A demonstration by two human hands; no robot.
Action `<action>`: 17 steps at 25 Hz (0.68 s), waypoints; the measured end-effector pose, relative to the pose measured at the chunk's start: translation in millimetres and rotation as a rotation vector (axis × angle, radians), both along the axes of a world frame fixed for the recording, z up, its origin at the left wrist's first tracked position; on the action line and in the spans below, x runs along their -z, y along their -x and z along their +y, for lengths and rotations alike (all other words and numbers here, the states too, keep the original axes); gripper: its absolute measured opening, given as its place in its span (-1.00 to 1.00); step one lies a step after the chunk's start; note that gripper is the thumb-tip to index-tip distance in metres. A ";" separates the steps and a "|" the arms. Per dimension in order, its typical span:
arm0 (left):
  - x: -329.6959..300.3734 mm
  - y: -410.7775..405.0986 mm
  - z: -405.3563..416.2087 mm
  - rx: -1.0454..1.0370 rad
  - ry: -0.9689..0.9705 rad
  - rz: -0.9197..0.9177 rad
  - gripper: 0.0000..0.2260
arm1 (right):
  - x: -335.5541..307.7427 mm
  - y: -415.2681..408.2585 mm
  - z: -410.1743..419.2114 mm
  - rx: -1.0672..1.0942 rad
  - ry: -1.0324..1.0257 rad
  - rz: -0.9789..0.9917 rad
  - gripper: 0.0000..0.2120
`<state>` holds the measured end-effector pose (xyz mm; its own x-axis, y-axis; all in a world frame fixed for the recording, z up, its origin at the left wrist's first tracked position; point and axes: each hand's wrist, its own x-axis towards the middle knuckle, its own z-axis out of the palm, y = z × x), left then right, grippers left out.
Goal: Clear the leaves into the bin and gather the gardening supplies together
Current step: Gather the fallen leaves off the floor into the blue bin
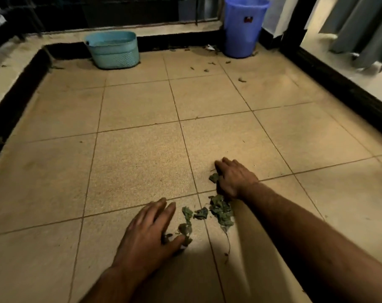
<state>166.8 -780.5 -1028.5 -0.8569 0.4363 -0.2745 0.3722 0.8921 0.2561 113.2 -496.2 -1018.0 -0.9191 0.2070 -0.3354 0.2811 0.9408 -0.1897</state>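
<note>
A small pile of dry green leaves [220, 209] lies on the tan tiled floor near me. My left hand [148, 232] rests flat on the tile at the pile's left edge, fingers spread, thumb touching a few leaves. My right hand [233, 178] is cupped palm-down over the pile's far right side, fingers curled against the leaves. A tall blue bin [242, 27] stands in the far right corner. More loose leaves [207, 66] are scattered on the floor in front of it.
A light teal basket [113, 50] sits against the far raised ledge, left of the bin. A dark kerb [15, 101] borders the floor on the left, back and right. Grey curtains [360, 29] hang beyond the right kerb.
</note>
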 end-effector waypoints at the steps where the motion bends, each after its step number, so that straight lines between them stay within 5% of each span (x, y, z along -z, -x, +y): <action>1: 0.8 -0.9 4.1 -0.009 -0.015 -0.057 -0.17 | -1.5 -6.8 -4.9 -0.035 0.029 0.008 -0.41; 7: 0.1 -12.8 13.7 0.051 0.032 -0.093 -0.37 | 0.0 -92.9 -55.4 -0.170 0.018 0.127 -0.60; 10: -10.3 -19.4 12.6 0.021 -0.017 -0.047 -0.39 | -8.8 -102.3 -61.4 -0.135 0.073 0.118 -0.52; 14: -26.7 -29.0 14.5 0.053 0.074 -0.193 -0.30 | -23.1 -103.0 -71.3 -0.270 0.071 -0.156 -0.37; 17: -48.6 -33.9 5.6 0.040 0.072 -0.007 -0.38 | -39.4 -102.9 -71.0 -0.196 -0.037 -0.184 -0.46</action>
<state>200.7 -775.0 -979.9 -0.8370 0.4492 -0.3124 0.4064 0.8927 0.1947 216.0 -567.3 -978.5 -0.8671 0.0463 -0.4959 0.1192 0.9860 -0.1165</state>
